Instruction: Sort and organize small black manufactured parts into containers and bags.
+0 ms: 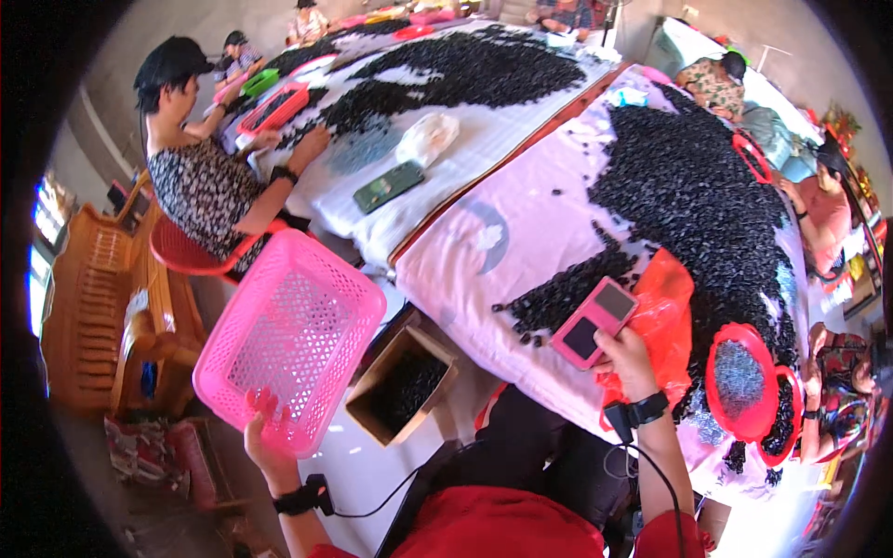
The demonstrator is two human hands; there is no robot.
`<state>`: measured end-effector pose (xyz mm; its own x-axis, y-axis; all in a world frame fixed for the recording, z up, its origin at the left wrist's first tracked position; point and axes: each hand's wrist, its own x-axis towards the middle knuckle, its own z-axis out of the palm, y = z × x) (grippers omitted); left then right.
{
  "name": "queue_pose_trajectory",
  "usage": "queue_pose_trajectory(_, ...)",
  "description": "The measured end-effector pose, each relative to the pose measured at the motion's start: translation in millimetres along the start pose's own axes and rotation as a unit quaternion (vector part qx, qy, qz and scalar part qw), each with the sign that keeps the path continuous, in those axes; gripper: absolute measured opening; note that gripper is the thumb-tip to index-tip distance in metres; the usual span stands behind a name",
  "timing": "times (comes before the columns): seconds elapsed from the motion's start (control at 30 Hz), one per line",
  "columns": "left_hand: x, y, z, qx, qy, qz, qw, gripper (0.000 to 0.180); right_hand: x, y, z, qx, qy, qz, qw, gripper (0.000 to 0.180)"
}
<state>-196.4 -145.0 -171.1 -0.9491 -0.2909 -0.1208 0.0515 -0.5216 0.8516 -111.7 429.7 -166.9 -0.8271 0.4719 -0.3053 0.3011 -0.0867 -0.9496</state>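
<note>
My left hand (265, 445) grips the near edge of a pink perforated plastic basket (233, 321), tilted beside the table with nothing inside. In my right hand (625, 358) is a pink rectangular object (595, 323) with two dark panels, held above the table's near edge. A crumpled red plastic bag (672, 296) lies right beside that hand. Just beyond it, small black pieces (558, 296) are strewn over the pink cloth (465, 279), joining a large heap (688, 195) on the right.
Below the basket stands a cardboard box (432, 400) with black pieces inside. A red bowl (761, 344) of clear bits sits at right. A phone (388, 186) and white plastic bag (430, 139) lie farther left, near a seated person (205, 186). Other people sit around the table.
</note>
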Motion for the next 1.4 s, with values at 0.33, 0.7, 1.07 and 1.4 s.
queue_pose_trajectory(0.33, 11.7, -72.4, 219.0, -0.059, -0.146, -0.19, 0.969, 0.035, -1.2, 6.3, -8.3, 0.074, -0.01, 0.001, 0.997, 0.031)
queue_pose_trajectory(0.7, 72.1, -159.1, 311.8, 0.117, -0.21, -0.21, 0.948, 0.054, -0.7, 9.2, -1.5, 0.091, -0.017, -0.036, 0.995, 0.039)
queue_pose_trajectory(1.07, 109.6, -211.1, 327.0, 0.218, -0.276, -0.088, 0.932, 0.072, -3.0, -0.1, -0.5, 0.07, -0.006, -0.015, 0.997, 0.035)
queue_pose_trajectory(1.4, 84.7, -220.7, 385.6, 0.268, -0.392, -0.136, 0.869, 0.049, -3.4, 29.8, -5.3, 0.06, 0.062, -0.054, 0.995, 0.034)
